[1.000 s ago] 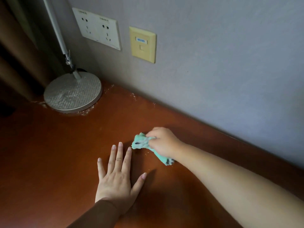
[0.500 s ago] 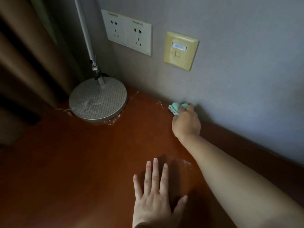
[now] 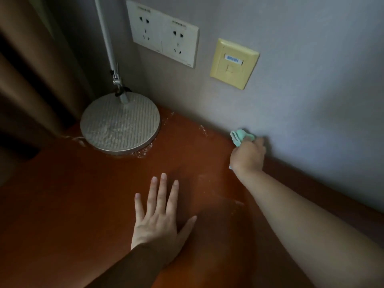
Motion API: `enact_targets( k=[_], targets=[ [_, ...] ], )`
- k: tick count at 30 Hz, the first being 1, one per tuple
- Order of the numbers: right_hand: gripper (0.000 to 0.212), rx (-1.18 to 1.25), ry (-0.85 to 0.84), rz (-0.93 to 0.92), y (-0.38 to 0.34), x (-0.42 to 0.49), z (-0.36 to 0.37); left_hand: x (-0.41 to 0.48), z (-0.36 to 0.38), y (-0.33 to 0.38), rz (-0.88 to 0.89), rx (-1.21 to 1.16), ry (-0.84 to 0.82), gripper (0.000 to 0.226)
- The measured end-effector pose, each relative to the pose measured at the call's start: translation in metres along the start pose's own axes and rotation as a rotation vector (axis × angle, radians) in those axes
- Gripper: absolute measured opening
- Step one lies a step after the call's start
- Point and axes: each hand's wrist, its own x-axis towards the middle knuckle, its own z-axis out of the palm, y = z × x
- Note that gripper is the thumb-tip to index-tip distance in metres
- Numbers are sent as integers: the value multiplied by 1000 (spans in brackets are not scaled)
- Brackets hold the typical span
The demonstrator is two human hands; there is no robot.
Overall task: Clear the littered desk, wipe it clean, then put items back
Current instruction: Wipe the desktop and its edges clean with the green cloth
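Protruding past right hand point(image 3: 247, 155) grip: cloth point(image 3: 240, 136).

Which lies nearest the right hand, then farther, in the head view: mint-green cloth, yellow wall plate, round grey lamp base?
1. Mint-green cloth, gripped in the right hand.
2. Yellow wall plate, higher up, above the hand.
3. Round grey lamp base, far to the left.

head cam | faces forward-down | near desk point(image 3: 62, 204), toward wall point(image 3: 311, 59) | dim, maybe tilted
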Motion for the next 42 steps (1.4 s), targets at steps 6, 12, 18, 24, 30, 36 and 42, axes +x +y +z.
enact_targets(
  k=[6, 12, 18, 24, 30, 36, 42],
  targets=[
    [39, 127, -109, -256, -84, 11, 38, 4, -2, -1, -20, -47, -31, 81],
    [32, 334, -464, -587, -61, -26, 29, 2, -6, 0, -28, -78, -57, 79],
    [45, 561, -345, -262, -56, 9, -8, 4, -5, -1, -40, -110, -76, 81],
    [42, 24, -145, -370, -117, 24, 41, 6, 0, -2, -53, -135, -71, 81],
    [48, 230, -359, -437, -151, 33, 52, 7, 5, -1, -41, -149, -28, 86],
    [21, 232, -593, -559, -110, 16, 33, 5, -1, -1, -53, -144, -66, 80],
    [38, 139, -752, -667, -74, 3, -6, 2, -3, -1, -33, -143, -75, 80]
  ],
)
